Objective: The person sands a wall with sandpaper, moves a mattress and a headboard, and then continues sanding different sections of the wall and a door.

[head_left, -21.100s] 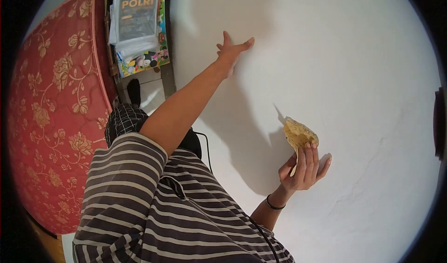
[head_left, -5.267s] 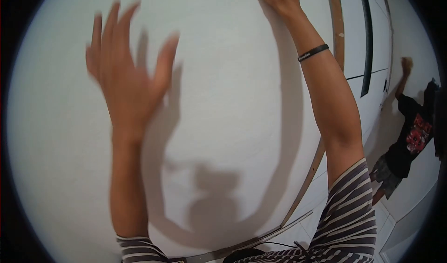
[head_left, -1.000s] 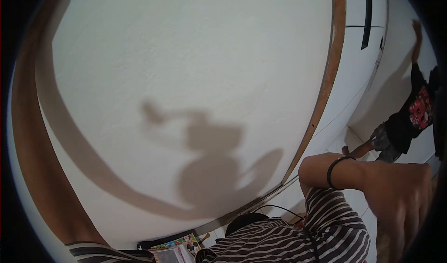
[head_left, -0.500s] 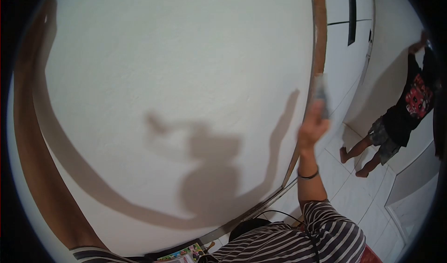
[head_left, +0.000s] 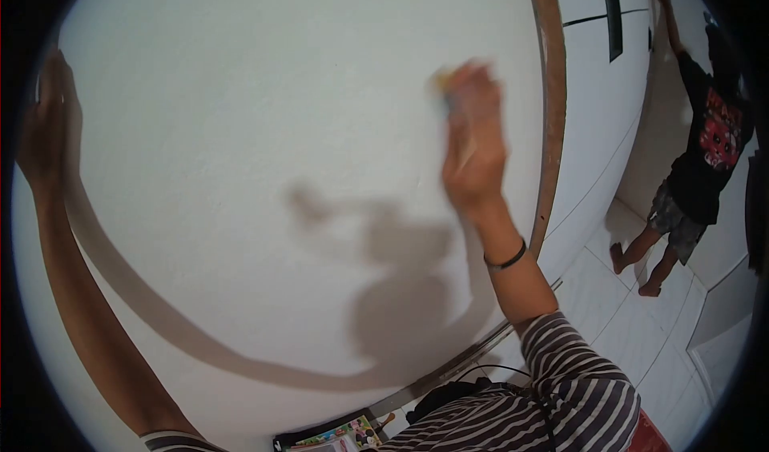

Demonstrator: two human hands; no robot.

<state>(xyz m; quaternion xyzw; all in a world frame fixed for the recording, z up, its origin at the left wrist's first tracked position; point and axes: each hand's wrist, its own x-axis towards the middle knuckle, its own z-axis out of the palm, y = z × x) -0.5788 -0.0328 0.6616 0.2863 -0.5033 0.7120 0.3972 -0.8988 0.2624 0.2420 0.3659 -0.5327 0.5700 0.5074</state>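
- Against the smooth white wall [head_left: 280, 92], the person's right hand [head_left: 476, 160] is raised, fingers curled around a small, blurred yellow-and-blue item [head_left: 444, 84] near the fingertips; its kind is too blurred to tell.
- At the far left edge, the left hand [head_left: 48, 132] is up at the same wall, its fingers pointing upward; how far open it is, and whether it grips anything, cannot be told.
- Around the right wrist sits a thin black wristband [head_left: 506, 257].
- Right of that hand runs a brown wooden strip [head_left: 553, 92], bordering a white panel with a black bar [head_left: 613, 28].
- Farther right, another person [head_left: 697, 156] in a black printed T-shirt stands barefoot on white floor tiles [head_left: 633, 324], one arm raised.
- Below the wall lies a colourful cartoon-printed board [head_left: 364, 432].
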